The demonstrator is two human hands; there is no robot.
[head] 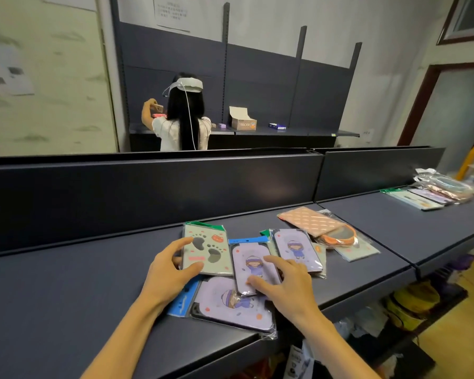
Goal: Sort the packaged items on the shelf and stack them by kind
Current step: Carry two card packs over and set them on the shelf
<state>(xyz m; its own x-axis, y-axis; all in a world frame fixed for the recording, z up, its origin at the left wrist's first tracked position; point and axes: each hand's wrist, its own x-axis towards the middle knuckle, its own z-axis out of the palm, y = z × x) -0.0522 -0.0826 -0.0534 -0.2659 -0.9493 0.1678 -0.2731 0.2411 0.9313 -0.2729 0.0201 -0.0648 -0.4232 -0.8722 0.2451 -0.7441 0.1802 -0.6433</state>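
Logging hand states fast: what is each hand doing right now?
Left hand: grips the footprint-print package by its near-left edge.
Right hand: open, fingers resting on the purple cartoon package.

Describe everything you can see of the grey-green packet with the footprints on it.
The footprint packet is a flat, upright rectangle in a clear plastic sleeve with a green header strip at its far edge. Its pale grey-green face shows two dark footprints with toe dots, a red shape near the top right and a reddish bar low on the left. It lies flat on the dark shelf, its near edge overlapping a purple cartoon packet. The left hand grips its left side, thumb on the face.
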